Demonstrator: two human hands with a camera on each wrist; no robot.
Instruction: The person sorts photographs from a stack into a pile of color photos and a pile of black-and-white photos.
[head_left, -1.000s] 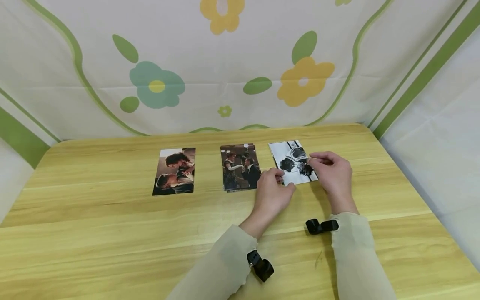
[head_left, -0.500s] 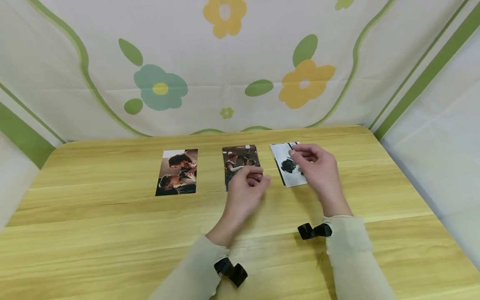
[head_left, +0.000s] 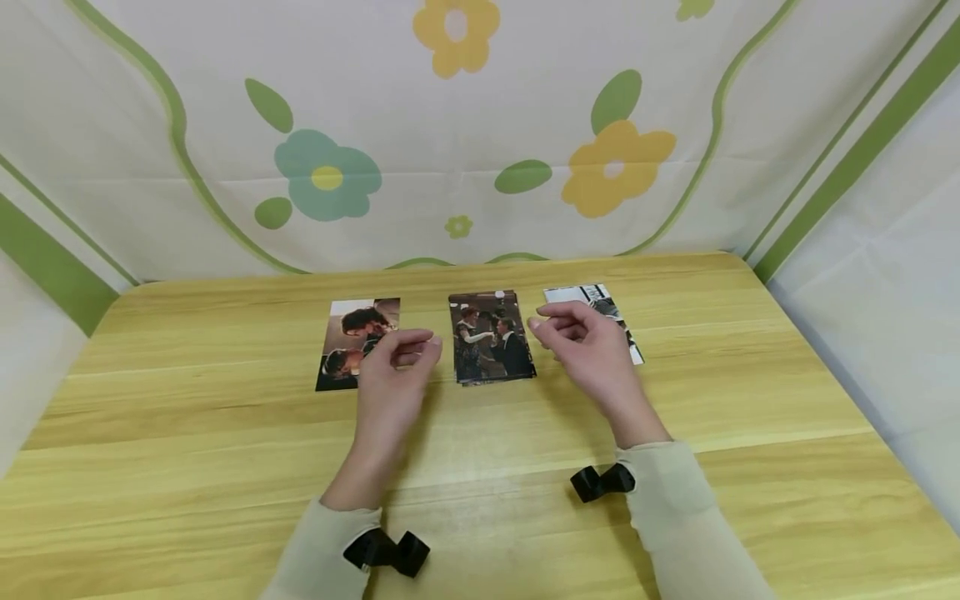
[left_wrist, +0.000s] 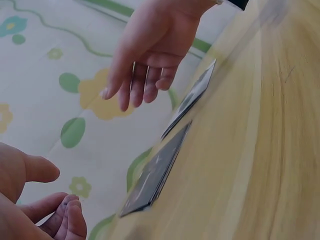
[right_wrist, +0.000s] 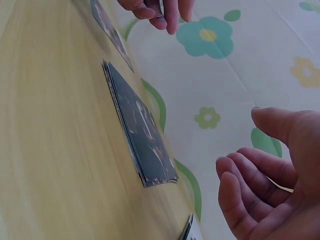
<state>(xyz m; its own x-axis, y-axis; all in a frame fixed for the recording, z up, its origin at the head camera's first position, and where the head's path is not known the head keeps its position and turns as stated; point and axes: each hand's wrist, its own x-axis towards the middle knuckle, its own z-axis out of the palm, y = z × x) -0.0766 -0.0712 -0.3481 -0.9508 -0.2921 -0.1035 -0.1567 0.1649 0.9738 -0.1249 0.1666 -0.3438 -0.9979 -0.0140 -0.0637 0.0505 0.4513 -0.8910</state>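
Note:
Three groups of photo cards lie in a row on the wooden table. My left hand (head_left: 393, 392) hovers in front of the left photo card (head_left: 341, 367), covering its lower right part; its fingers are loosely bent around nothing. The middle stack of photo cards (head_left: 491, 342) lies between both hands, its edges slightly uneven in the right wrist view. Above the black-and-white photo cards (head_left: 607, 300) at the right is my right hand (head_left: 592, 358), fingers relaxed and holding nothing. Both wrist views show the hands raised off the table, apart from the cards.
The light wooden table (head_left: 480, 500) reaches back to a white cloth (head_left: 435, 125) printed with flowers and leaves. More white cloth (head_left: 885, 292) hangs along the right side. Each wrist wears a black strap-mounted device (head_left: 386, 550).
My hands have left the black-and-white cards. The left hand has moved left past the middle stack to the left card, and the right hand has shifted left.

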